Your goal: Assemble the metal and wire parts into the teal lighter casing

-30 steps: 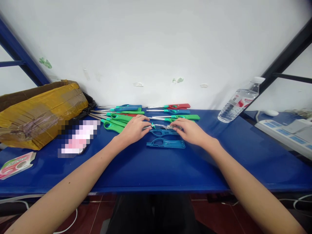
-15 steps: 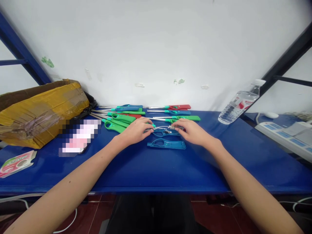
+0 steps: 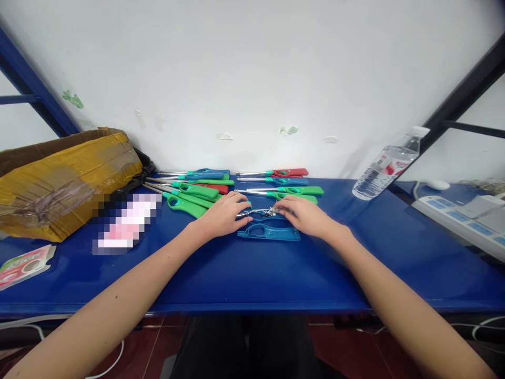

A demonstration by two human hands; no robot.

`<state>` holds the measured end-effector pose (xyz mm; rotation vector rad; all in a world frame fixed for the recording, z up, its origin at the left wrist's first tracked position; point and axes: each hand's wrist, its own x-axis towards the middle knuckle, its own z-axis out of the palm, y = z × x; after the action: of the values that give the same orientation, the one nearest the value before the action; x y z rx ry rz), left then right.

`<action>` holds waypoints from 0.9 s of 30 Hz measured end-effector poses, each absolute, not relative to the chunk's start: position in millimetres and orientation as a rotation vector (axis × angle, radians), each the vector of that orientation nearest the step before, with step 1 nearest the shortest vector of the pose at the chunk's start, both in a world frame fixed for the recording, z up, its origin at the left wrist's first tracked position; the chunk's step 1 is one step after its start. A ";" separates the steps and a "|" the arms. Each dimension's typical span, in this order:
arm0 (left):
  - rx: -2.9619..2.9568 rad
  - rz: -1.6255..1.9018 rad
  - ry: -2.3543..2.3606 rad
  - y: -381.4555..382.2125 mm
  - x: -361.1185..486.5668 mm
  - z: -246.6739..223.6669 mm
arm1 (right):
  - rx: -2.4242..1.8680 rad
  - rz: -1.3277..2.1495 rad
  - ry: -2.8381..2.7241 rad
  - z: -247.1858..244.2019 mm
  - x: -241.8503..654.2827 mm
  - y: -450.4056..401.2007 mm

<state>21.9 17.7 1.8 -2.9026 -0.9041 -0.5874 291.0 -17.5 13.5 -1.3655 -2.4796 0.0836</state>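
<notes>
The left hand (image 3: 223, 214) and right hand (image 3: 306, 213) have been moved slightly lower. At frame centre, a blue shell half (image 3: 272, 233) is seen below them; a clear part (image 3: 275, 210) is pinched by the right, a metal tube (image 3: 241, 215) by the left.

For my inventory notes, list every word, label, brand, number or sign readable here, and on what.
None is readable.
Clear white-capped plastic bottle: red print, too blurred.
Flat pink-and-green card: lettering, too blurred.
White plastic power strip with blue panels: any print too small.
</notes>
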 end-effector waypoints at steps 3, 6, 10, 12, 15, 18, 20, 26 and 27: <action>-2.896 -0.609 -0.898 16.9 25.4 -0.9 | -1.372 0.060 -2.492 13.3 291.2 -17.3; -2.914 -0.590 -0.876 16.5 27.7 -1.6 | -1.386 0.038 -2.497 13.0 291.2 -17.2; -2.934 -0.543 -0.875 18.1 28.7 -2.8 | -1.386 0.035 -2.503 13.6 291.2 -18.0; -2.924 -0.545 -0.874 19.7 28.3 -4.2 | -1.377 0.034 -2.512 14.5 291.1 -18.7; -2.909 -0.566 -0.855 21.3 27.4 -6.4 | -1.374 0.021 -2.528 15.7 290.8 -19.7; -2.916 -0.572 -0.851 20.6 27.5 -7.1 | -1.373 0.011 -2.540 16.1 290.1 -20.4; -2.917 -0.573 -0.870 19.3 28.3 -6.8 | -1.369 0.012 -2.548 15.9 289.6 -20.6; -2.941 -0.610 -0.911 16.9 32.6 -5.8 | -1.346 0.009 -2.571 14.5 289.4 -19.9; -2.946 -0.613 -0.898 16.8 33.5 -6.1 | -1.337 0.004 -2.572 14.2 289.5 -19.8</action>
<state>33.5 16.8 -6.1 -2.9463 -0.8977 -0.6127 289.5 -19.8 14.2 -1.3369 -2.5720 0.0043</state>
